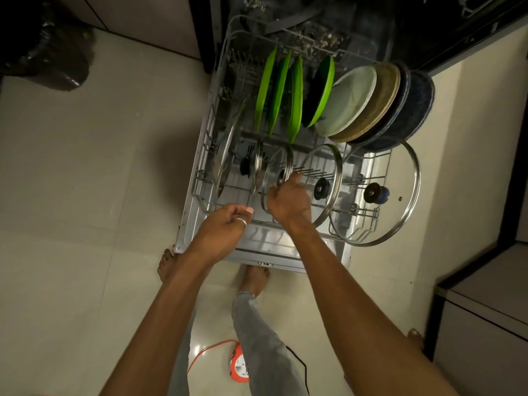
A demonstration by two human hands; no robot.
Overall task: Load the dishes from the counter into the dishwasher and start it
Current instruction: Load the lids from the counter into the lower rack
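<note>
Plates and lids in rack; right hand around one lid; left hand, grip unclear.

Green plates, speckled navy plate, orange cord reel.

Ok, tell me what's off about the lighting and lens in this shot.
Head view: dim, warm light; the dishwasher interior is nearly black; a glare patch sits on the floor tiles by the orange reel; the wide lens bows the rack edges.
</note>
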